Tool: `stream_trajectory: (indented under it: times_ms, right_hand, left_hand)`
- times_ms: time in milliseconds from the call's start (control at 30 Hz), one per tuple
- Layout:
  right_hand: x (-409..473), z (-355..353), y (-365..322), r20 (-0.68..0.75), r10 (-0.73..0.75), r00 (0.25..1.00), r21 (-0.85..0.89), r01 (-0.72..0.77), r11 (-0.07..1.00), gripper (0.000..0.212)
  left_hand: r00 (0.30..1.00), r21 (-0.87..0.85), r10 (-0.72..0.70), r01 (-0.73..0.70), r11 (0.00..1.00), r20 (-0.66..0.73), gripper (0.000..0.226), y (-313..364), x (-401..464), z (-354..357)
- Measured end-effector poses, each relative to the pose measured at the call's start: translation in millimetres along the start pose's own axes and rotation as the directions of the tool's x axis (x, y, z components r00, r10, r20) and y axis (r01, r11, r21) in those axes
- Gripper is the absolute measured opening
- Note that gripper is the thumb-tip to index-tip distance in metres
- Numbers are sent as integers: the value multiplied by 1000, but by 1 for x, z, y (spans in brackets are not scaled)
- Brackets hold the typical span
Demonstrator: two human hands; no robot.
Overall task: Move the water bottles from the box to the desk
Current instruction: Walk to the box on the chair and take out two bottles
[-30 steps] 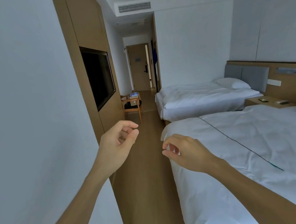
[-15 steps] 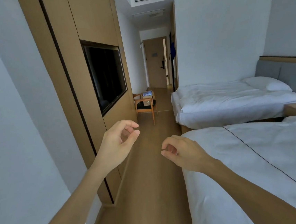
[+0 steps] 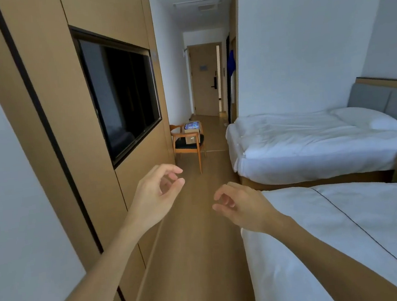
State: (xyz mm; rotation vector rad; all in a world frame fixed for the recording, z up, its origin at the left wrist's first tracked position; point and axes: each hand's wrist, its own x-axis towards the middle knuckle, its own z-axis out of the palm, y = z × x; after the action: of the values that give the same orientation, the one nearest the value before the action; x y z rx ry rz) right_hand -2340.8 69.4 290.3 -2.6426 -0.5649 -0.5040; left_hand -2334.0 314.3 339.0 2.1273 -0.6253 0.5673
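Head view: left hand (image 3: 157, 198) and right hand (image 3: 243, 206) hung loosely curled, empty. Cardboard box (image 3: 193, 132) of water bottles (image 3: 191, 126) sat on distant chair (image 3: 188, 146). Risk: a hurried grab could tip it off the seat.

A dark television (image 3: 124, 94) sat in the wooden wall panel (image 3: 51, 116). Two white beds (image 3: 313, 144) stood right, a wooden chair (image 3: 188, 145) and closed door (image 3: 205, 79) beyond.
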Motion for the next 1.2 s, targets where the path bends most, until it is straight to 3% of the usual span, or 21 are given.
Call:
stream_trajectory:
  times_ms: [567, 1200]
  right_hand:
    - [259, 49, 217, -31, 126, 992, -16, -127, 992, 19]
    - [554, 94, 473, 1, 4, 1000, 53, -4, 999, 18]
  left_hand:
    - [997, -65, 64, -62, 996, 30, 14, -178, 298, 126]
    - [1000, 29, -1, 1, 1000, -14, 15, -334, 594, 255]
